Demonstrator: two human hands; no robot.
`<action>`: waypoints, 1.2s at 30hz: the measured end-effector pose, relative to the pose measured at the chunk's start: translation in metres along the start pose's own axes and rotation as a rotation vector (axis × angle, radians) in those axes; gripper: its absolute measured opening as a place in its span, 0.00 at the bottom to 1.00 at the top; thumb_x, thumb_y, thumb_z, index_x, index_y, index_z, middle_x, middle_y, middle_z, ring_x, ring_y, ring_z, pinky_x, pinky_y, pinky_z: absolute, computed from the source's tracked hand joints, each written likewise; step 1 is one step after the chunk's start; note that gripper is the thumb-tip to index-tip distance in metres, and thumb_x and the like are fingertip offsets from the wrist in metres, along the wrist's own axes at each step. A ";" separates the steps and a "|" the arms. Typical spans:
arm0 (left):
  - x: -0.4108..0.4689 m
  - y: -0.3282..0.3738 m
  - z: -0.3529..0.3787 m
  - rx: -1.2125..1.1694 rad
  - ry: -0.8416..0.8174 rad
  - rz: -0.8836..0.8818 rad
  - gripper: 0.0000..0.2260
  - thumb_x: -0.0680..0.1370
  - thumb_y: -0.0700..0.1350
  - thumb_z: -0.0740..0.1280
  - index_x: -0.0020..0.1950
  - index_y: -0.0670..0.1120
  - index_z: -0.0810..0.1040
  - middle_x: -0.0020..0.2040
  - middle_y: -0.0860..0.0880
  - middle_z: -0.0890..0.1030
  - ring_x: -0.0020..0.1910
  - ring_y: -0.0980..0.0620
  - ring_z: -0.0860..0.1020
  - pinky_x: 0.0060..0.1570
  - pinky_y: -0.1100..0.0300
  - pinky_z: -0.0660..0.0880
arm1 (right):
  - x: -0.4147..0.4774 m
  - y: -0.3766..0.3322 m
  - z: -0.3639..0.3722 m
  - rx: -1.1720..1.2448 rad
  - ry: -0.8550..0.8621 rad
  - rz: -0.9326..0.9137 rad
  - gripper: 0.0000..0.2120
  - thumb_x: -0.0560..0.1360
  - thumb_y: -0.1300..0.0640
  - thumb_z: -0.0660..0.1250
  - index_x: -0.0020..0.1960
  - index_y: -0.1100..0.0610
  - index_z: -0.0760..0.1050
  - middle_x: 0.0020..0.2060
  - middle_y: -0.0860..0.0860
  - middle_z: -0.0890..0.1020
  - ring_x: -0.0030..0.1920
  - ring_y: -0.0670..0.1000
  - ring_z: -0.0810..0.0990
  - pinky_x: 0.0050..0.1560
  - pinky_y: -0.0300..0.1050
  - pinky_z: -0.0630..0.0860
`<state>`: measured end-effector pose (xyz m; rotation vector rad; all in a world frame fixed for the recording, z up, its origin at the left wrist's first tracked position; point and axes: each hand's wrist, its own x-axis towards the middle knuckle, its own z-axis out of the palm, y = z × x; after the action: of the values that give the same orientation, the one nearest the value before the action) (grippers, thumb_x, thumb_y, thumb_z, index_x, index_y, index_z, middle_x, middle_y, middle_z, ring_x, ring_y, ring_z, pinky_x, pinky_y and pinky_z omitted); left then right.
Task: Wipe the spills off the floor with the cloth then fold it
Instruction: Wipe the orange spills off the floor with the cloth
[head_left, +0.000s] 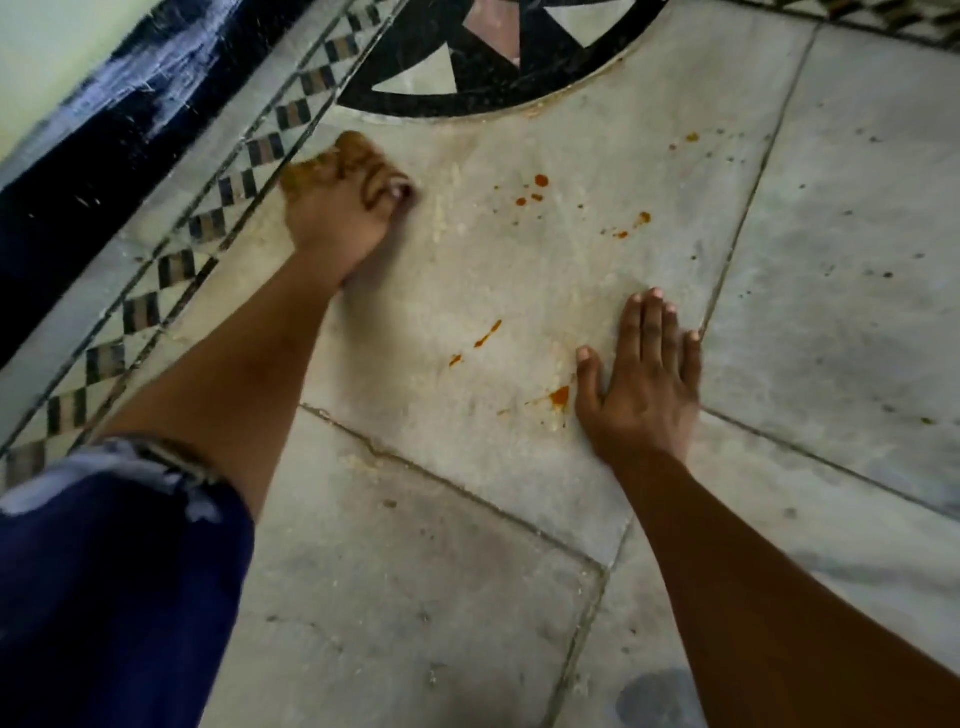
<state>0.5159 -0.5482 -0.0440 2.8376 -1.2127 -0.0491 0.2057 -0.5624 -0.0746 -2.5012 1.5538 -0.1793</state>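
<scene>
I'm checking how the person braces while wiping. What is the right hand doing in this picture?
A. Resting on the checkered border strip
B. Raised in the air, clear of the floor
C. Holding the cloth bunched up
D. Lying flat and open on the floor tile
D: the right hand lies palm down with fingers spread on the floor tile, beside an orange spill, holding nothing.
</scene>
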 end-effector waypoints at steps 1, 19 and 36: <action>-0.008 0.015 0.002 0.005 -0.018 0.037 0.25 0.79 0.61 0.53 0.72 0.51 0.65 0.72 0.42 0.65 0.67 0.39 0.68 0.64 0.46 0.66 | 0.000 -0.001 -0.001 0.003 0.002 -0.003 0.34 0.76 0.42 0.46 0.76 0.60 0.48 0.76 0.57 0.52 0.76 0.54 0.49 0.73 0.49 0.39; -0.020 0.132 0.019 -0.047 -0.024 0.413 0.25 0.77 0.63 0.53 0.72 0.55 0.65 0.75 0.45 0.62 0.70 0.41 0.65 0.66 0.47 0.65 | 0.000 -0.002 -0.004 0.037 0.015 0.025 0.34 0.76 0.42 0.47 0.76 0.60 0.52 0.76 0.57 0.55 0.76 0.54 0.53 0.73 0.51 0.42; -0.051 0.119 0.024 -0.087 0.040 0.791 0.26 0.75 0.66 0.51 0.72 0.61 0.65 0.73 0.45 0.66 0.68 0.40 0.69 0.64 0.46 0.67 | 0.000 -0.001 -0.003 0.063 0.038 0.020 0.34 0.75 0.42 0.47 0.75 0.61 0.55 0.75 0.58 0.57 0.75 0.55 0.55 0.73 0.52 0.44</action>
<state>0.3937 -0.5948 -0.0605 2.0811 -2.1403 -0.0085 0.2060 -0.5618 -0.0714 -2.4464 1.5624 -0.2708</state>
